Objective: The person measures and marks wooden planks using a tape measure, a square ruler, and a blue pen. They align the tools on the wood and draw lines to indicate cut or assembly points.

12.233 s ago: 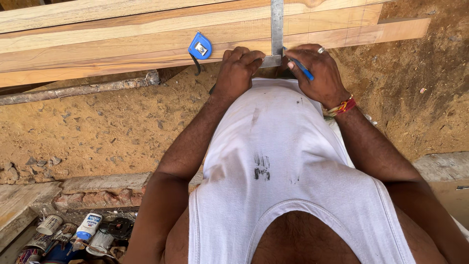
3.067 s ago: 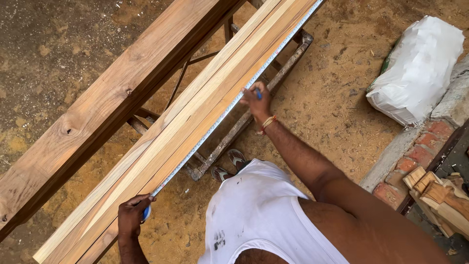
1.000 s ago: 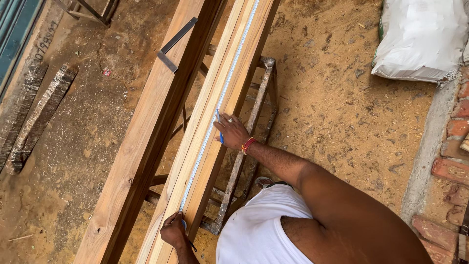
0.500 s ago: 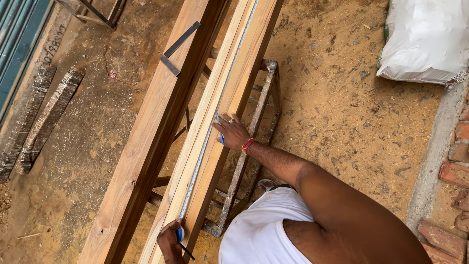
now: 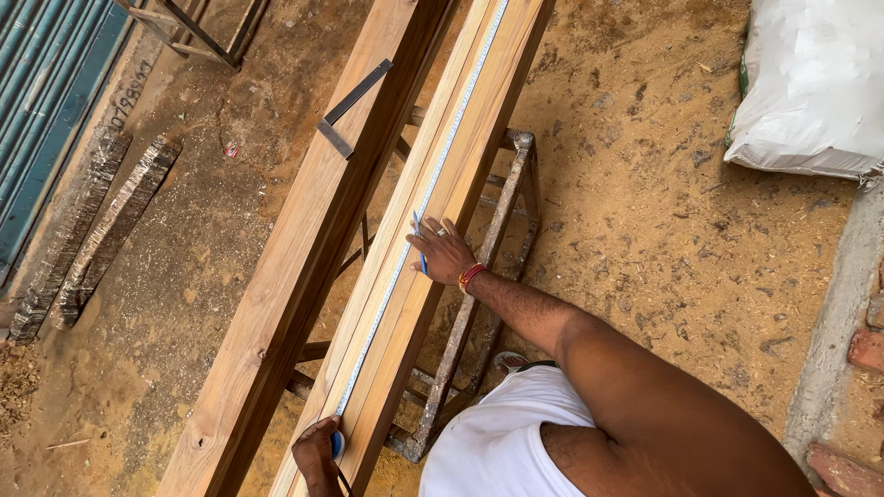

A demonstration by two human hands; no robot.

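Note:
A tape measure blade (image 5: 419, 207) runs lengthwise along a stack of light wooden planks (image 5: 479, 120) that rests on a metal trestle (image 5: 502, 198). My right hand (image 5: 442, 250) lies on the planks beside the blade and holds a blue pen, tip at the tape. A red thread band circles that wrist. My left hand (image 5: 318, 453) at the bottom edge grips the blue tape measure case (image 5: 337, 444) against the near end of the planks.
A thick wooden beam (image 5: 304, 248) lies parallel on the left, with a steel try square (image 5: 353, 106) on top. Two dark wood strips (image 5: 87, 230) lie on the dirt by a blue shutter (image 5: 41, 110). A white sack (image 5: 810, 83) sits top right; bricks (image 5: 856, 405) at right.
The view has shifted slightly. My left hand has slid a little along the plank end with the tape case. My right hand stays on the planks with the pen.

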